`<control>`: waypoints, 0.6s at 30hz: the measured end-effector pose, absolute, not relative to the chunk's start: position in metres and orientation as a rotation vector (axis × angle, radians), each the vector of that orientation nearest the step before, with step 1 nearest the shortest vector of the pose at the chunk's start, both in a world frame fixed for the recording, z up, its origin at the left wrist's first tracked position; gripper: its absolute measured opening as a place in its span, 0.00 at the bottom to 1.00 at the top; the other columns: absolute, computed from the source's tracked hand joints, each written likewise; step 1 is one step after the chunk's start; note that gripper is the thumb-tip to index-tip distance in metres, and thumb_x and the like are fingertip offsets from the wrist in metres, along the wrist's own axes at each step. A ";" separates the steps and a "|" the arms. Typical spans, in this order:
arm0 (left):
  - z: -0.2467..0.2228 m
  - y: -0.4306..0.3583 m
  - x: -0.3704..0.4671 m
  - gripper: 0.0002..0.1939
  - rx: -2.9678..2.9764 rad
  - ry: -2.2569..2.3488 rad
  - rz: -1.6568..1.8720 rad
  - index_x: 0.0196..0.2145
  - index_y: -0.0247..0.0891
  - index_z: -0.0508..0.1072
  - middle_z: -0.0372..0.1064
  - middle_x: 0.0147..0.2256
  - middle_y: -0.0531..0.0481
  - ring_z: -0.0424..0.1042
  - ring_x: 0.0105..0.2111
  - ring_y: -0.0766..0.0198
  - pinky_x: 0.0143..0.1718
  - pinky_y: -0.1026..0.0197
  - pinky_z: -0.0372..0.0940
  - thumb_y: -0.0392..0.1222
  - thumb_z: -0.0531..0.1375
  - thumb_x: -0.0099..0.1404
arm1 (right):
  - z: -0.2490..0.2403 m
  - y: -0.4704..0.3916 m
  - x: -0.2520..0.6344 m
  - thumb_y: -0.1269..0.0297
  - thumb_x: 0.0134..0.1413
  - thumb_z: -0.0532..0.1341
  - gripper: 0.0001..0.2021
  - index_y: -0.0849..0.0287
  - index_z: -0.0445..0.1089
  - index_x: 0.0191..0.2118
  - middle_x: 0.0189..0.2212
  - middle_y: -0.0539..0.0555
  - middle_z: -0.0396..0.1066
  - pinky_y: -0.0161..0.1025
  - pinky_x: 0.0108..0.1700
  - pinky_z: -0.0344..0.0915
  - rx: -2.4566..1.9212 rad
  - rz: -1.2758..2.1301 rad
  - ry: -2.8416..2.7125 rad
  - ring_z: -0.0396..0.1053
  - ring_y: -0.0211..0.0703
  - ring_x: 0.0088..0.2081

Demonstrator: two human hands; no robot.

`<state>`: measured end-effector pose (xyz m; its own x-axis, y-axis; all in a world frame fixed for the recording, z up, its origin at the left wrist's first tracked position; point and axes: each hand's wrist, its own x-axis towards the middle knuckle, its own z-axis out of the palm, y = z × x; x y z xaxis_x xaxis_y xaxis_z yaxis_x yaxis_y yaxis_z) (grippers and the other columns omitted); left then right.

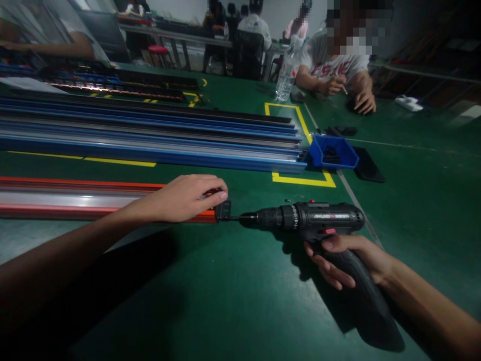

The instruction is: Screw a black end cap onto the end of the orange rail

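Left hand (pixel 188 198) curls over long red-orange metal rail (pixel 75 200) toward green worktop's (pixel 225 296) near edge; right hand (pixel 363 253) grips black cordless drill (pixel 323 216), slim bit (pixel 236 217) apparently meeting black end plate (pixel 226 206). Tilted bit could slip, gouging it.

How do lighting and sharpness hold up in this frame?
Head view: glare streaks the orange-red profile; the black drill and left arm cast dark shadows on the green table. Head view, background: the upper-left co-worker looks blurred, the upper-right corner dim.
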<state>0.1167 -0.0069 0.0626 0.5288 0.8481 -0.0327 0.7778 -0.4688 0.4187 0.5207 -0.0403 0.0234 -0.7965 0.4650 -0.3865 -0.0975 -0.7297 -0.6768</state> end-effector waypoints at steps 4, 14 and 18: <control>0.063 -0.007 0.117 0.23 2.387 1.331 0.246 0.47 0.44 0.75 0.76 0.45 0.49 0.73 0.43 0.57 0.41 0.57 0.60 0.59 0.47 0.77 | 0.024 -0.041 0.520 0.62 0.61 0.64 0.14 0.69 0.78 0.45 0.28 0.53 0.74 0.31 0.26 0.72 -0.805 2.531 -0.942 0.65 0.30 0.16; 0.063 -0.007 0.117 0.23 2.385 1.339 0.248 0.47 0.44 0.75 0.76 0.45 0.49 0.73 0.43 0.57 0.41 0.58 0.60 0.59 0.47 0.77 | 0.026 -0.038 0.519 0.63 0.60 0.64 0.14 0.68 0.80 0.45 0.28 0.54 0.76 0.32 0.27 0.75 -0.801 2.556 -0.916 0.69 0.30 0.17; 0.063 -0.007 0.117 0.22 2.381 1.345 0.245 0.47 0.44 0.75 0.76 0.45 0.49 0.73 0.42 0.58 0.41 0.57 0.60 0.58 0.48 0.78 | 0.027 -0.038 0.520 0.64 0.60 0.64 0.14 0.69 0.80 0.45 0.29 0.54 0.76 0.33 0.27 0.75 -0.777 2.571 -0.911 0.69 0.31 0.17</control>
